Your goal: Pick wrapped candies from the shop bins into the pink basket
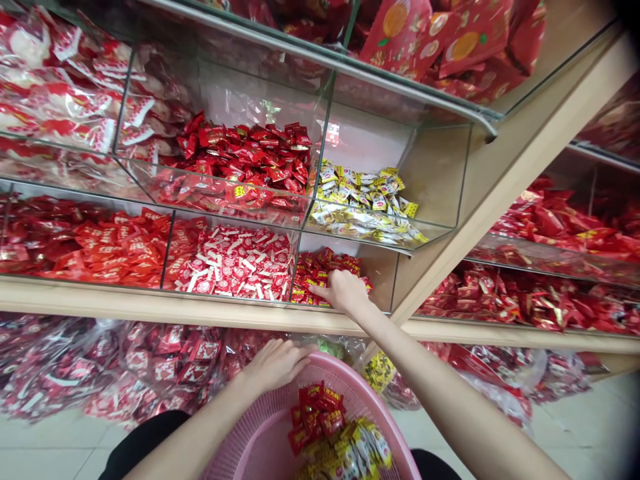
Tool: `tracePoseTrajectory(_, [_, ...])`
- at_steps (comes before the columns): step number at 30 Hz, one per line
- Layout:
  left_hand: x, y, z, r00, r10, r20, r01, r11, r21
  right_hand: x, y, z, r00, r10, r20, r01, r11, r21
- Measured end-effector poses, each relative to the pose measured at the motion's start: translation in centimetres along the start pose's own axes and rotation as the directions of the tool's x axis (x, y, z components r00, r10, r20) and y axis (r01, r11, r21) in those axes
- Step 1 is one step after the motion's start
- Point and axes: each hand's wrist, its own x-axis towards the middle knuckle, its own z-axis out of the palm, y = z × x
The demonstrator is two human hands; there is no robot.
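My left hand (281, 363) grips the far rim of a pink plastic basket (395, 420), its fingers bent over the edge. Inside the basket lie red wrapped candies (317, 417) and yellow-and-white wrapped candies (350, 453). Up at the lower shelf, my right hand (345, 291) is down in a bin of small red candies with yellow print (307, 273). Its thumb side points left and the other fingers curl down; the fingertips, and anything in them, are hidden.
Left of that bin is one of red-and-white candies (240, 260). Above sit bins of yellow-and-white candies (367, 200) and red candies (250, 153). A glass shelf edge (380, 243) overhangs my right hand. A slanted wooden post (495, 180) stands right. Bagged candies (170, 360) lie below.
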Motion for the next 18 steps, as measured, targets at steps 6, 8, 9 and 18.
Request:
tracePoseTrajectory(6, [-0.03, -0.07, 0.07, 1.0, -0.002, -0.002, 0.002, 1.0, -0.015, 0.48, -0.22, 0.51, 0.998, 0.012, 0.061, -0.011, 1.0, -0.005])
tracePoseTrajectory(8, [0.01, -0.08, 0.09, 1.0, 0.001, 0.002, -0.001, 1.0, -0.03, 0.52, 0.12, 0.53, 0.997, 0.011, 0.08, -0.011, 1.0, 0.008])
tracePoseTrajectory(9, [0.03, -0.08, 0.11, 1.0, 0.003, 0.002, -0.003, 0.999, -0.036, 0.53, 0.25, 0.51, 0.996, 0.01, 0.086, -0.012, 1.0, 0.015])
tracePoseTrajectory(18, [0.01, 0.02, -0.19, 1.0, 0.013, -0.002, -0.013, 1.0, -0.017, 0.55, 0.3, 0.4, 0.996, 0.029, 0.084, -0.036, 0.996, 0.079])
